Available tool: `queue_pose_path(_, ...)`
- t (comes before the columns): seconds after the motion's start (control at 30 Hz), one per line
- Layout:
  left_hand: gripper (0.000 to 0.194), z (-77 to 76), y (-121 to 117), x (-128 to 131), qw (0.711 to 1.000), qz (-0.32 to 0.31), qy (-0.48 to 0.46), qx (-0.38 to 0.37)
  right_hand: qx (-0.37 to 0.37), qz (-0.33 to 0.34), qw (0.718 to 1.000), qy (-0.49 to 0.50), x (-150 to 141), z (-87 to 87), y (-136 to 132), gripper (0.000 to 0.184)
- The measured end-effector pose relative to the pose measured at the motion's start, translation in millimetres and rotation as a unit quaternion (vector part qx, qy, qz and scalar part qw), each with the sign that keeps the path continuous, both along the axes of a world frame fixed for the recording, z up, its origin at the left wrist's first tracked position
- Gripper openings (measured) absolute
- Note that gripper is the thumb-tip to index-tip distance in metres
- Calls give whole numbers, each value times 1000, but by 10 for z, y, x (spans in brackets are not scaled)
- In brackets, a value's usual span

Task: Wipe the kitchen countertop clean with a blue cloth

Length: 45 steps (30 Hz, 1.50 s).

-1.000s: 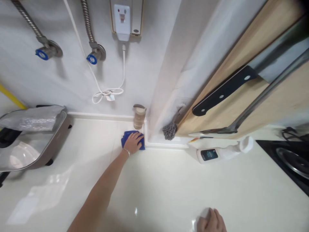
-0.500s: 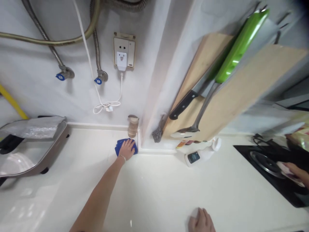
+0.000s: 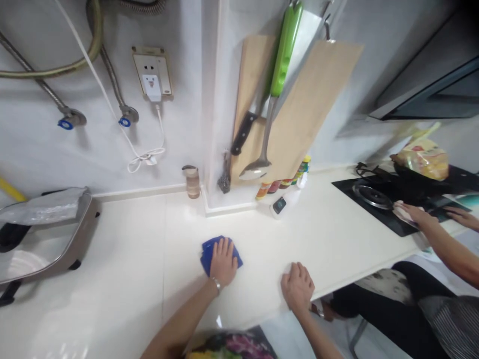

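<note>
On the white countertop (image 3: 179, 294), my left hand (image 3: 223, 264) lies palm down on a folded blue cloth (image 3: 207, 257). Its fingers stretch forward flat over the cloth, whose left side and edges show around them. A bracelet circles that wrist. My right hand (image 3: 298, 286) rests on the counter near the front edge, apart from the cloth, with its fingers curled in and nothing visible in them. Beyond the two hands, a white bottle with a dark label (image 3: 280, 205) stands close to the wall.
A brown-tinted container (image 3: 192, 182) stands at the wall corner. An electric pan (image 3: 80, 227) sits left. Cutting boards (image 3: 299, 114), a knife (image 3: 244, 132) and a spatula (image 3: 266, 134) hang ahead. At right, another person's hand (image 3: 415, 215) holds a cloth on the black cooktop (image 3: 350, 192).
My left hand and the blue cloth have come away from the wall corner, back toward me. My right hand shows more fully. The view has swung right, bringing in more of the other person.
</note>
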<state>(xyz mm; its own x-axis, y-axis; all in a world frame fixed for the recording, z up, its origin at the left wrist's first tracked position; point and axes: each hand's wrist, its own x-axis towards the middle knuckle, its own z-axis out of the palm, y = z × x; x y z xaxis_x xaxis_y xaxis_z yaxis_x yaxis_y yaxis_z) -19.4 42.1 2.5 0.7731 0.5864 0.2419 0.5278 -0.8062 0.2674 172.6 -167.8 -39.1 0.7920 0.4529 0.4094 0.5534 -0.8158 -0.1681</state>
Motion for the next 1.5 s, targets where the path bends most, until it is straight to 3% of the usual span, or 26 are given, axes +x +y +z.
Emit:
queue_pose_path(0.1,58,28,-366,130,996,-74,-4,-42,5,-1,1000,9,-9,6,-38,51)
queue_pose_path(0.2,56,27,-342,-70,991,-117,-17,-54,-4,17,1000,18,-31,-3,-66,51)
queue_pose_path(0.27,55,-7,-152,-371,995,-78,-24,-48,-8,70,997,25,-101,28,-5,51)
queue_pose_path(0.33,56,-54,82,-730,999,5,-21,-43,12,161,986,31,-258,113,164,54)
queue_pose_path(0.47,55,-105,353,-1307,988,155,-8,-12,25,326,943,55,-784,393,743,59)
queue_pose_path(0.6,54,-88,273,-1487,976,218,7,21,-73,435,893,95,-1238,588,1195,57)
queue_pose_path(0.73,55,-59,191,-1465,970,239,19,34,-113,469,867,128,-1281,641,1243,58)
queue_pose_path(0.83,55,-44,222,-1449,969,244,17,34,-118,486,855,136,-1061,658,1100,58)
queue_pose_path(0.9,56,-32,252,-1442,970,242,18,30,-120,470,864,135,-831,653,950,58)
queue_pose_path(1.1,60,1,274,-1405,968,247,21,25,-120,343,925,112,57,559,374,58)
queue_pose_path(1.27,65,38,294,-1350,966,256,36,19,-133,277,947,93,692,531,-43,58)
queue_pose_path(1.5,62,171,56,-1170,947,316,57,-10,-135,161,975,68,1512,412,-271,57)
